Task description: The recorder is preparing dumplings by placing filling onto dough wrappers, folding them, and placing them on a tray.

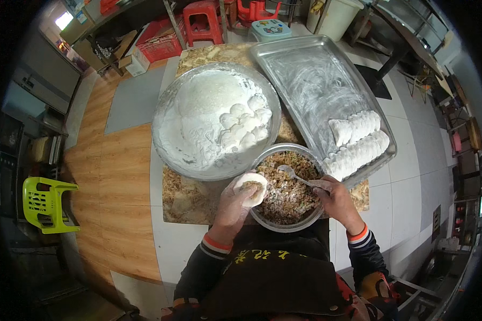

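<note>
My left hand (233,200) cups a round white dough wrapper (261,194) with a dab of brown filling (251,185) on it, its thumb over the filling. In my right hand (334,196) is a metal spoon (292,172), its bowl resting on the minced filling (291,196) in a round metal bowl (288,229). Behind the left hand, a wide metal basin (159,150) holds white flour (201,94) and several floured dough pieces (245,124). On the right lies a flour-dusted metal tray (305,88) with two rows of filled dumplings (357,154) at its near end.
All the vessels stand on a small marbled-top table (188,200); the bowl overhangs its near edge. A green plastic chair (44,204) is on the left. Red stools (203,22), a red crate (158,42) and a pale bucket (335,20) stand beyond the table.
</note>
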Tool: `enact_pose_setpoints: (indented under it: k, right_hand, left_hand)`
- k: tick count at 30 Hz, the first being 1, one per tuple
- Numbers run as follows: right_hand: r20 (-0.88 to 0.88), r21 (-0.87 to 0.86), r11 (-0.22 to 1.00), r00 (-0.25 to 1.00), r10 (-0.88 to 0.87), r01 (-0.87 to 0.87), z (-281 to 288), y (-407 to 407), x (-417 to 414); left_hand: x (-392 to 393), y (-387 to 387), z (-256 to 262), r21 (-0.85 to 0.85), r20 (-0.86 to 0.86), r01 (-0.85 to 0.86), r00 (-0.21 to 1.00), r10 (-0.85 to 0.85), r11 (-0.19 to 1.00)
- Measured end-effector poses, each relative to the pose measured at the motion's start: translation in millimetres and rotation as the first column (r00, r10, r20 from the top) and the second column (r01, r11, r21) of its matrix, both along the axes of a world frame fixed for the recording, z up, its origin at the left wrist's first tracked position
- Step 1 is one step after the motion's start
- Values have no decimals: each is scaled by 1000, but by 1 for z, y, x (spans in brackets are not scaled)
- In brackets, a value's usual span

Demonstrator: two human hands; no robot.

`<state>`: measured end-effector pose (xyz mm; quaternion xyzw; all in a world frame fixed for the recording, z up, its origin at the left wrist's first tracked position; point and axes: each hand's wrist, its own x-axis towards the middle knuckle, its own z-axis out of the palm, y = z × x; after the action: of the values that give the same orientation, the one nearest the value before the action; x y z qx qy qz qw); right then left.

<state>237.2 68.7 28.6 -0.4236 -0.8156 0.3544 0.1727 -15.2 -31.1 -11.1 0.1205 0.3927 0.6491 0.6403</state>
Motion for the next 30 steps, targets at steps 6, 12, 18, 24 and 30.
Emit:
enact_pose_setpoints:
  k: [6, 12, 18, 24, 30]
  right_hand:
    - [-176, -123, 991, 982, -72, 51, 10, -7, 9]
    - [-95, 366, 930, 994, 45, -7, 4, -34, 0]
    - [-166, 408, 908, 986, -28, 95, -3, -27, 7]
    - [169, 314, 949, 985, -29, -26, -13, -7, 14]
    - [56, 375, 921, 995, 88, -102, 10, 0, -20]
  left_hand:
    - [15, 5, -6, 33, -165, 129, 979, -121, 991]
    - [25, 23, 9, 47, 356, 195, 913, -199, 980]
    - [26, 20, 1, 26, 354, 176, 919, -174, 984]
    - [23, 17, 13, 49, 182, 216, 958, -222, 975]
    - [19, 16, 19, 35, 204, 222, 953, -224, 974]
